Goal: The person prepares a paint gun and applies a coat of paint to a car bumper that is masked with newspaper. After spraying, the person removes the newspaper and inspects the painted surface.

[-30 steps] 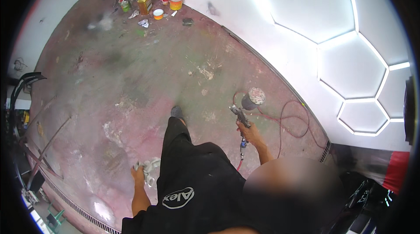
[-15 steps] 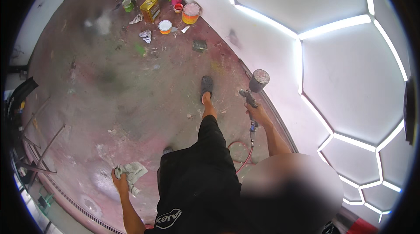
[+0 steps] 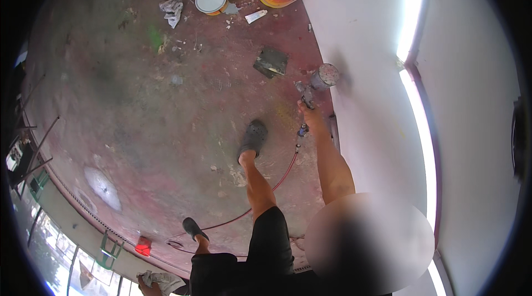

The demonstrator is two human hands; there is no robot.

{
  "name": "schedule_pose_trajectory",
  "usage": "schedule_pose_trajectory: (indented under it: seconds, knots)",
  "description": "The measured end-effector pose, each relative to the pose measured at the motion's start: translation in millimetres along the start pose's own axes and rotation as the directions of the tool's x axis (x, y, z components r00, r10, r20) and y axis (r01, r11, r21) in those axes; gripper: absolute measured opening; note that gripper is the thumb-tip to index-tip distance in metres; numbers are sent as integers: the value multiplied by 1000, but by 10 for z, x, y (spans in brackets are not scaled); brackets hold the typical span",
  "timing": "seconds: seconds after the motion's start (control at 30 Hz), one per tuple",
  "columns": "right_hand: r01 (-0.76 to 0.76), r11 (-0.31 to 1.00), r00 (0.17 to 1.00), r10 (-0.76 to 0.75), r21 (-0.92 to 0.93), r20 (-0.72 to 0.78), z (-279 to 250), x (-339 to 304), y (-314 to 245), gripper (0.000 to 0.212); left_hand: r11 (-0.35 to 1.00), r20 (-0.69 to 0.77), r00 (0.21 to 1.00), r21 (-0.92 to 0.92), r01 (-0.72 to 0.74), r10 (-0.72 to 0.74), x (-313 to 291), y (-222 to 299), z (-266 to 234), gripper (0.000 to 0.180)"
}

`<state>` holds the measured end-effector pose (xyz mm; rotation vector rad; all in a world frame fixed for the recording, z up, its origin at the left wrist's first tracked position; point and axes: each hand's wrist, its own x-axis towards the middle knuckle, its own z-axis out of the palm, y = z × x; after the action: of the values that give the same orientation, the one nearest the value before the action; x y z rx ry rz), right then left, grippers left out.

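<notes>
My right hand [image 3: 311, 117] is closed round the handle of a paint spray gun [image 3: 306, 94], held beside the white wall on the right. A paint-spattered cup [image 3: 326, 76] sits on the gun. From the handle's lower end a red air hose [image 3: 288, 171] runs down and curls over the floor behind my legs. At the lower left edge my left hand [image 3: 147, 288] grips a crumpled pale rag [image 3: 165, 281]; part of that hand is cut off by the frame. Both feet wear dark clogs [image 3: 254, 136].
Paint tins [image 3: 211, 0] stand at the far end, with a crumpled rag [image 3: 172, 11] and a white tube [image 3: 256, 16] nearby. A dark flat piece [image 3: 271, 62] lies ahead of my foot. Left are metal stands [image 3: 41, 155], green stools [image 3: 110, 250] and a red bucket [image 3: 143, 246].
I have stepped forward; the tins and dark piece appear nearer. The spray gun is now closer to the wall's foot. My left hand with the rag has swung back to the lower edge.
</notes>
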<state>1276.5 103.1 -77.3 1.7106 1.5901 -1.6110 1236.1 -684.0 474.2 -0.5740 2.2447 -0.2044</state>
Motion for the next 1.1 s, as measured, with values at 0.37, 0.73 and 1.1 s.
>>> schedule_pose_trajectory:
  seconds: [0.37, 0.73, 1.1]
  knots:
    - [-190, 927, 974, 136, 324, 182, 1, 1619, 543, 48, 975, 25, 975, -27, 221, -220, -253, 620, 700, 82]
    - [-66, 964, 993, 88, -258, 78, 141, -700, -303, 83, 833, -237, 949, -552, 43, -206, -268, 1317, 998, 71]
    - [950, -89, -312, -212, 300, 926, 2546, -7345, -1837, 135, -151, -127, 992, -980, -128, -13, -959, 573, 54, 45]
